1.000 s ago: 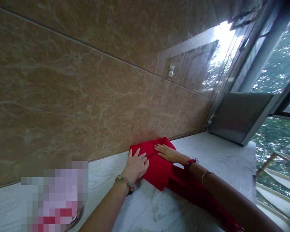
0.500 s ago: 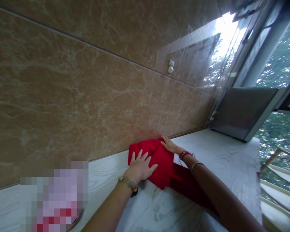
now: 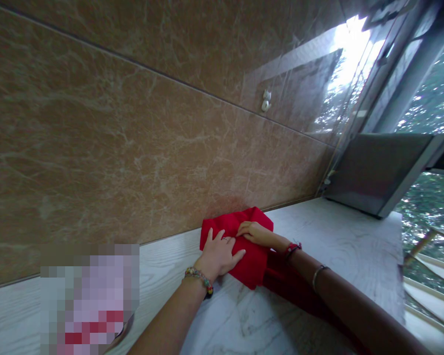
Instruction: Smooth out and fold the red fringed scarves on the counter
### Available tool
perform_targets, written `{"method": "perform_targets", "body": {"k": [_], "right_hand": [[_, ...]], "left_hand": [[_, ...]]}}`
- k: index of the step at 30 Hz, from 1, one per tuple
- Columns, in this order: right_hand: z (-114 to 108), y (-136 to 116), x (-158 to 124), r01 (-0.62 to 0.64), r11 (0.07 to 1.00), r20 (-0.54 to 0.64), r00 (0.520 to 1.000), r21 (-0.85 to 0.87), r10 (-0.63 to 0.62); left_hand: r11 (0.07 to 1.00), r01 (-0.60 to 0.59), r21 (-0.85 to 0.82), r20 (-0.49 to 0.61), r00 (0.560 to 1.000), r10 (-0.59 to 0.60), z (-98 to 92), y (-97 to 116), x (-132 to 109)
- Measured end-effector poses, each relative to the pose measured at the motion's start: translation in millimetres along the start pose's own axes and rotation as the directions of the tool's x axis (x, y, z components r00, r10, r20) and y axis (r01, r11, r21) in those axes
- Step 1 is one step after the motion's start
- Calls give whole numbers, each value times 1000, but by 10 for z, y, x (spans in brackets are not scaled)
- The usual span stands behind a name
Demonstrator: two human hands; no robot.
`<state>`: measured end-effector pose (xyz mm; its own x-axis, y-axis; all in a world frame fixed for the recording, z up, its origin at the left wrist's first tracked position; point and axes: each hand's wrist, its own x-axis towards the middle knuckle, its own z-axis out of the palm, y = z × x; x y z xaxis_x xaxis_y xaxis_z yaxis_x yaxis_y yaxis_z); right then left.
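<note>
A folded red cloth (image 3: 249, 264) lies on the white, grain-patterned countertop against the wall. A darker length of it runs toward the lower right under my right arm; what kind of piece it is, I cannot tell. My left hand (image 3: 220, 251) rests flat on its left part, fingers spread, a ring on one finger and a beaded bracelet at the wrist. On the cloth's upper right part is my right hand (image 3: 257, 232), its fingers bent and close together on the fabric. A red cord bracelet and a metal bangle are on that arm.
Brown marbled tile wall (image 3: 133, 148) rises behind the white countertop (image 3: 336, 246). A small white hook (image 3: 266, 100) sits on the wall. A grey box-like panel (image 3: 379, 172) stands at the right end by the window. A blurred-out patch (image 3: 96, 296) covers something at lower left.
My right hand has moved left from the cloth's upper right edge onto the fabric, its fingers now bent. A corner of cloth now shows beyond it. My left hand stays spread on the cloth.
</note>
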<state>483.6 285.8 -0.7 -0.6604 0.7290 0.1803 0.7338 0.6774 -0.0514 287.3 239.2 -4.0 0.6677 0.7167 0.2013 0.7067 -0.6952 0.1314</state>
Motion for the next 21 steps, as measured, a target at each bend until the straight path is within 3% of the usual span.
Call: {"method": "perform_targets", "body": {"k": [8,12,15,21], "right_hand": [[37,78,-8,42,997,31,999,-62,-40],[0,26,-24,15,996,11,1000,-86,-14],[-49,-16,-11,33,997,65,997,-73,-28],[-86,18,90,36,998,144,989,-58,-27]], "left_hand": [[997,74,1,-32,997,-74,36,61,20],[999,-27,30,-72,997,29,46,9,3],[990,-127,58,-91,987,132,15,-32,-2],[997,-51,62,-97,994,57,10,-13,39]]}}
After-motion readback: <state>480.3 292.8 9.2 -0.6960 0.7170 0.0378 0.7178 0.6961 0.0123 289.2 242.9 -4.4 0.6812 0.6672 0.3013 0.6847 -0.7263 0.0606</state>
